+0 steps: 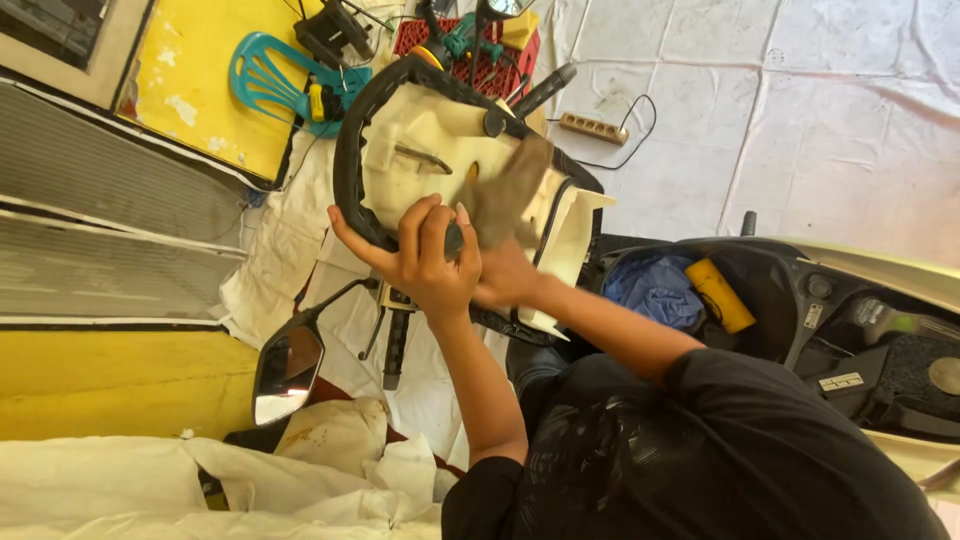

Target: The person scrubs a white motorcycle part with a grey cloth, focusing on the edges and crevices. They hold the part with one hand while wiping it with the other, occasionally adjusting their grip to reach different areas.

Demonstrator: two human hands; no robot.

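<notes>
scooter seat [420,150], flipped up with its cream underside and black rim toward the camera, stands above the open storage bay [770,290]. left hand [425,255] curls its fingers over the seat's lower black rim, gripping it. right hand [505,275] sits just beside it, pinching a brown rag [510,190] that lies against the cream underside; its fingers are mostly hidden behind the left hand. a handlebar grip [395,350] and round mirror [288,370] sit below the hands. inside the bay lie a blue cloth [655,290] and a yellow cylinder [722,295]. beyond the seat are a teal plastic chair [270,80], a red crate [500,60] of tools and a power strip [594,128] on the white floor sheet [800,120].
</notes>
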